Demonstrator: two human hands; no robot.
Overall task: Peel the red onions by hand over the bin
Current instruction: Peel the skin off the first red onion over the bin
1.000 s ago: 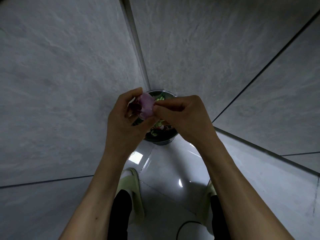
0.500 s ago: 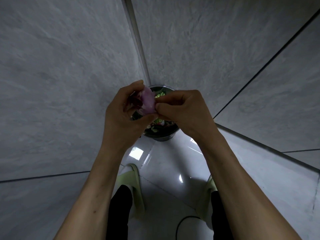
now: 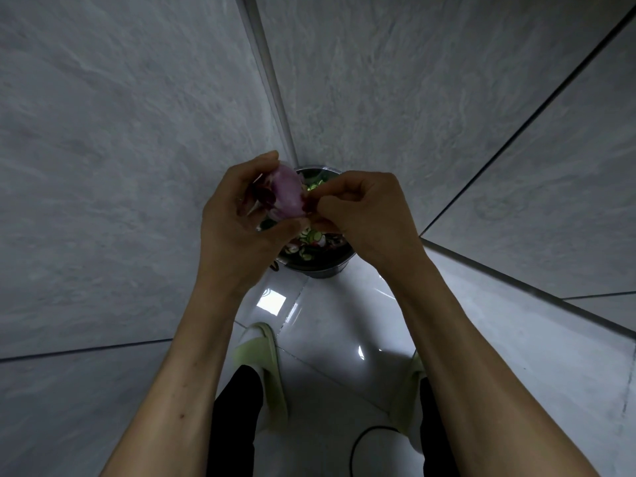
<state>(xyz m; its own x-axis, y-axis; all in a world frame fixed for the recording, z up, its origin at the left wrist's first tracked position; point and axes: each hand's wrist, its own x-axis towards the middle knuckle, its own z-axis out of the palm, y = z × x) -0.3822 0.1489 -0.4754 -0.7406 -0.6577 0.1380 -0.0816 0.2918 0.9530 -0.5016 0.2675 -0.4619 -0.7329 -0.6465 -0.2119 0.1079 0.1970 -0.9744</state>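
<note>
Purple onion point(image 3: 287, 194) gripped by left hand point(image 3: 237, 225), right hand point(image 3: 364, 215) pinching its skin, above bin point(image 3: 320, 266)

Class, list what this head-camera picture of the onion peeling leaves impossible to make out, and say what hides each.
1. Red onion, head view: far side hidden by left hand.
2. Bin: middle covered by both hands.
3. Right hand fingertips: curled under, so the pinched skin is hidden.
4. Bin scraps: too small to identify.
</note>
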